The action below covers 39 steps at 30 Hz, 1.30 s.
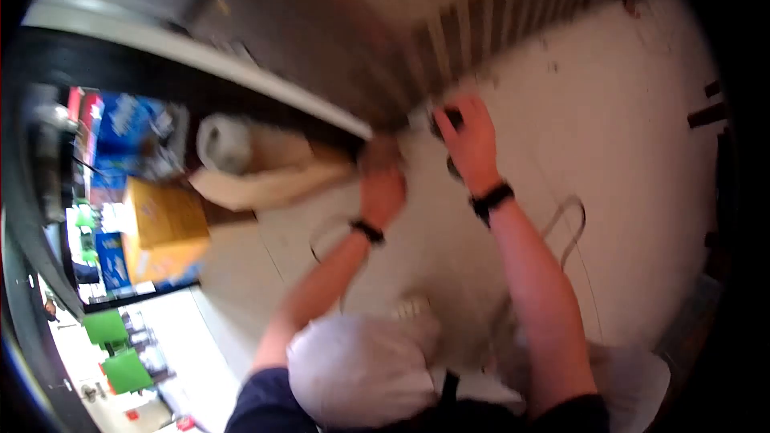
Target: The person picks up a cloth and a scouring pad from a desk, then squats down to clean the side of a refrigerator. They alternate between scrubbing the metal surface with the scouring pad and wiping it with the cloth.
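Note:
My right hand [473, 144] is closed round a small dark object [446, 121], too blurred to name, close to the slatted lower part of a grey-brown panel [481, 28]. To its left, my left hand [382, 192] reaches toward the lower end of a pale door-frame edge [281, 100]. Its fingers are smeared by motion, and whether they hold anything cannot be made out. Both wrists wear dark bands. A thin cable [579, 220] loops over the floor beside my right forearm.
Light floor tiles [618, 136] spread below the panel. At the left are a yellow-orange box [164, 224], blue packages [124, 124], a pale roll [224, 144] and a long cream-coloured item [273, 187]. Green seats [127, 370] show farther off. My bent knee [361, 365] is in front.

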Available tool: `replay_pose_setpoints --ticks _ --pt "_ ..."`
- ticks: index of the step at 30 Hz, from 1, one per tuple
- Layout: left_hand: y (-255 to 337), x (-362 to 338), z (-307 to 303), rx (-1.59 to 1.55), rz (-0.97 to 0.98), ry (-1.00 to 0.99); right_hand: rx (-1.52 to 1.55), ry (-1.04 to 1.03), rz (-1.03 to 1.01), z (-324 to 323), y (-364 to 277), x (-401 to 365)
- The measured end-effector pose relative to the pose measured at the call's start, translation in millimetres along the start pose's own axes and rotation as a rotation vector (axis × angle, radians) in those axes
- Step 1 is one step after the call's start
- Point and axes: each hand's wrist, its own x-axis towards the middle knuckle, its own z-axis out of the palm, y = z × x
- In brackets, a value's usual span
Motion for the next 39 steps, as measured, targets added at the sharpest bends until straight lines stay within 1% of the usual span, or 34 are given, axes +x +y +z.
replay_pose_setpoints --ticks 1,2,3,4,5,6,8,9,10,11,12,13,14,15,17,18,20,22,23,24,25,26,27,28,29,30,32,33,34,35,36,37,38,39 --pt "1.4 16.3 -16.5 0.029 0.068 0.019 0.078 0.056 0.061 -2.1 -1.6 10.7" --pt "13.0 14.0 -36.7 0.031 0.113 -0.021 0.083 0.082 0.06 -6.8 -13.7 22.6" --pt "22.9 10.2 -53.6 0.021 0.12 -0.032 0.275 0.22 0.313 -15.0 -29.6 31.8" --pt "24.3 16.2 -66.3 -0.045 0.042 -0.201 0.474 0.359 0.544 -16.9 -36.7 50.5" --pt "25.2 30.6 -79.4 -0.11 -0.033 -0.354 0.585 0.474 0.608 -13.0 -40.7 70.5" --pt "26.1 40.9 -94.1 -0.104 -0.033 -0.338 0.594 0.474 0.593 -14.8 -42.8 85.0" --pt "22.1 63.6 -144.3 -0.149 0.012 -0.043 0.807 0.738 0.488 -25.0 -104.6 117.9" --pt "22.7 75.7 -166.7 -0.177 0.053 0.048 0.824 0.726 0.482 -17.0 -116.8 124.6" --pt "17.8 81.6 -178.2 -0.16 0.046 0.06 0.734 0.718 0.332 -5.5 -124.9 128.8" --pt "13.7 87.4 -187.8 -0.113 0.023 -0.038 0.636 0.711 0.183 4.9 -131.9 131.2" --pt "10.8 91.8 -196.9 -0.074 0.0 -0.144 0.641 0.704 0.18 16.6 -138.9 125.4" --pt "7.1 99.6 -205.7 -0.007 0.034 -0.151 0.542 0.649 0.064 29.8 -145.0 116.1" --pt "0.1 105.8 -210.3 -0.007 0.031 -0.143 0.439 0.595 -0.055 38.9 -148.2 108.1" --pt "-7.7 109.2 -213.4 0.029 0.045 -0.099 0.437 0.592 -0.06 43.3 -147.6 97.0" --pt "-21.2 115.9 -220.4 0.075 0.065 -0.013 0.402 0.44 -0.167 48.6 -144.0 78.9" --pt "-25.3 116.8 -221.8 0.077 0.07 0.024 0.389 0.441 -0.16 50.7 -139.3 74.7" --pt "-23.6 115.9 -226.0 0.057 0.072 0.075 0.268 0.244 -0.314 47.2 -129.4 66.6" --pt "-24.5 113.0 -220.8 -0.022 0.009 0.12 0.295 0.201 -0.384 42.0 -128.1 69.2" --pt "-19.7 111.3 -216.0 -0.043 0.015 0.121 0.281 0.23 -0.43 32.7 -137.1 73.9" --pt "-14.6 105.7 -212.4 -0.113 -0.037 0.149 0.263 0.228 -0.433 21.5 -144.0 80.4" --pt "-11.4 101.4 -209.5 -0.178 -0.094 0.176 0.37 0.316 -0.399 8.9 -155.5 87.8" --pt "-5.4 101.0 -205.9 -0.188 -0.102 0.179 0.48 0.402 -0.363 -1.4 -167.1 94.4" --pt "4.6 101.1 -201.6 -0.268 -0.057 0.232 0.632 0.424 -0.123 -9.4 -176.2 100.2" --pt "11.5 100.4 -198.1 -0.346 -0.014 0.286 0.623 0.413 -0.128 -15.7 -179.6 101.3" --pt "12.9 99.3 -190.8 -0.405 0.053 0.267 0.93 0.387 0.131 -22.0 -181.0 102.5" --pt "12.1 101.0 -181.4 -0.415 0.049 0.273 1.227 0.356 0.403 -26.2 -180.6 102.9" --pt "11.0 108.8 -169.0 -0.227 0.025 0.408 1.409 0.273 0.642 -18.1 -176.1 81.6" --pt "12.2 109.5 -168.7 -0.34 -0.015 0.396 1.274 0.237 0.564 -16.1 -173.4 66.8" --pt "14.6 113.4 -174.2 -0.345 -0.012 0.391 1.139 0.203 0.494 -14.8 -171.7 52.4" --pt "17.1 117.0 -181.6 -0.35 -0.009 0.372 1.135 0.212 0.505 -13.2 -173.4 39.2" --pt "19.6 117.0 -185.5 -0.356 -0.005 0.347 1.203 0.165 0.538 -10.9 -175.1 26.3" --pt "21.5 114.0 -185.3 -0.437 -0.027 0.308 1.27 0.117 0.568 -9.7 -175.6 18.6" --pt "20.4 112.7 -184.5 -0.443 -0.027 0.298 1.265 0.125 0.577 -9.0 -174.5 16.7" --pt "17.9 111.9 -183.1 -0.476 0.017 0.286 1.243 0.104 0.481 -8.8 -172.8 16.0"
